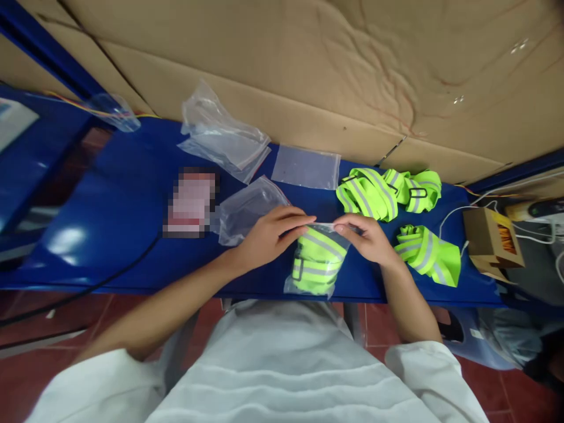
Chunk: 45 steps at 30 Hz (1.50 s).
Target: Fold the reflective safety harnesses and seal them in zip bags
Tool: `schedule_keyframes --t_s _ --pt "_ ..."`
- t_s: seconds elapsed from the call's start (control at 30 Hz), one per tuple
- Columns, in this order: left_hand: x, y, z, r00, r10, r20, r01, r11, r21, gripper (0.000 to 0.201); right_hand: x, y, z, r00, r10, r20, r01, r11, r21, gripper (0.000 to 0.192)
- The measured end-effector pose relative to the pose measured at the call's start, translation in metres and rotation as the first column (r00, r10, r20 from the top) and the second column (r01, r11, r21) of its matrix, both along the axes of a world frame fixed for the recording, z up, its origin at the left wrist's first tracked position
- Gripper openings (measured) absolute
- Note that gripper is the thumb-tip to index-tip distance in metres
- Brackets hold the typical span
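A clear zip-lock bag (331, 289) lies near the front edge of the blue table, its top edge pinched between both hands. Inside it sits a folded neon-yellow reflective strap bundle (319, 258) with grey stripes and a black buckle. My left hand (275, 235) grips the left end of the bag's top edge between thumb and fingers. At the right end, my right hand (363, 235) pinches the same edge. Another clear bag (247, 205) lies flat just behind my left hand. To the right of my right hand rests a loose neon-yellow reflective strap bundle (429, 255).
More reflective straps (370, 194) lie at the back right. A pile of clear bags (220, 138) and a single flat bag (306, 167) lie along the cardboard wall (264, 76). A blurred-out phone-like object (191, 202), a clear cup (117, 111) and an open cardboard box (491, 241) also stand around.
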State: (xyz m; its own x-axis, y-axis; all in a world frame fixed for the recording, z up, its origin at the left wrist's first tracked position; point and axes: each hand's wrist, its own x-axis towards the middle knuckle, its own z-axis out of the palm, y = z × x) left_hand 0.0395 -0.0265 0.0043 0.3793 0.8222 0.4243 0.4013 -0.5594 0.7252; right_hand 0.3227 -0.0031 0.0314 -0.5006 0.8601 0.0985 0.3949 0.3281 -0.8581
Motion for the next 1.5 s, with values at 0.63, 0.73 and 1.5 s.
schedule_keyframes --t_s 0.63,0.73,1.5 --pt "0.051 0.102 0.033 0.846 0.333 -0.417 -0.286 0.943 0.173 0.033 0.042 0.104 -0.008 0.611 -0.661 -0.436 0.741 0.671 0.02 0.043" --pt "0.022 0.083 0.031 0.888 0.356 -0.293 -0.296 0.927 0.229 0.032 0.043 0.111 -0.036 0.603 -0.697 -0.389 0.774 0.629 0.071 0.046" --pt "0.017 0.03 -0.001 0.964 0.091 -0.249 0.065 0.829 0.556 0.012 -0.053 0.029 -0.033 0.917 -0.292 -0.272 0.239 0.948 -0.211 0.038"
